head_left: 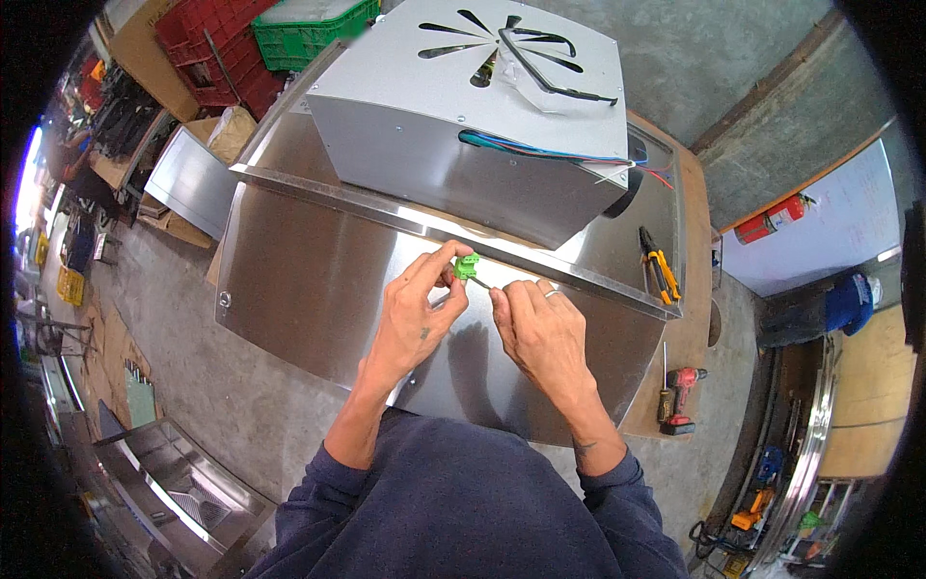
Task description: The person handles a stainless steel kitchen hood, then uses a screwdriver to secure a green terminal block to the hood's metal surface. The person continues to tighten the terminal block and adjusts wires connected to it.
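Note:
Between the thumb and fingers of my left hand (420, 299) is a small green terminal block connector (467, 267), held up above a stainless steel panel (309, 270). My right hand (542, 333) is closed around a small screwdriver (480, 284); only its thin dark shaft shows, and the palm hides the handle. The shaft's tip meets the lower right side of the connector. Beyond both hands stands a metal box (415, 154), from whose slot blue, green and red wires (550, 150) come out.
Safety glasses (550, 77) lie on the box's slotted top. Yellow-handled pliers (659, 268) rest at the panel's right. A red cordless drill (683, 398) lies on the wooden table edge (641, 410). Red crates (207, 58) and a green crate (313, 37) stand at the far left.

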Tool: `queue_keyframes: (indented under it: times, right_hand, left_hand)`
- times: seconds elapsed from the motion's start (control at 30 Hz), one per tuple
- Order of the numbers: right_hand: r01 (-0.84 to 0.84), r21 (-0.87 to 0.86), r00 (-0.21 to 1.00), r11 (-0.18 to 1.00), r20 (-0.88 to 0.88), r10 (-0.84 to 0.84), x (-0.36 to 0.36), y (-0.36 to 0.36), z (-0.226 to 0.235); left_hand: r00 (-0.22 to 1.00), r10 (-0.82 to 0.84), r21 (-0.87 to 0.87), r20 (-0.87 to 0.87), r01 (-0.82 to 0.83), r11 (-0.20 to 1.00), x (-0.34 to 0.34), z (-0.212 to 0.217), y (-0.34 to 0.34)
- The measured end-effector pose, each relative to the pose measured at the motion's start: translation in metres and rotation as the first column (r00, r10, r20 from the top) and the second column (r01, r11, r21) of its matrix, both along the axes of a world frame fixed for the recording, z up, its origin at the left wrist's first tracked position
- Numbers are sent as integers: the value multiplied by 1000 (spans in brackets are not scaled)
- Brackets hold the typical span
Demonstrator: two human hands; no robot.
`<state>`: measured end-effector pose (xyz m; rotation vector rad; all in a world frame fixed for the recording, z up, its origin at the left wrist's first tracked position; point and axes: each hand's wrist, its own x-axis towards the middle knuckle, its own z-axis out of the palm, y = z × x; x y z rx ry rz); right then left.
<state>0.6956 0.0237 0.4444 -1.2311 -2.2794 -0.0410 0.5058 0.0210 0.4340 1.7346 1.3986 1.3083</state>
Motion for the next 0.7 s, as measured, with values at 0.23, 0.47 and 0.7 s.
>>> queue_keyframes:
  times: [0.23,0.47,0.7]
  right_hand:
    - [-59,68,998,996,0,59,1,8,6]
    - [20,-62,999,998,31,-18,4,1,4]
    - [11,-30,1000,999,-9,-11,4,6,6]
  left_hand:
    - [999,-31,24,-29,32,999,2,-2,1]
    - [997,-40,43,-61,42,998,6,-3,1]
    - [999,-29,40,-33,30,999,7,-10,3]
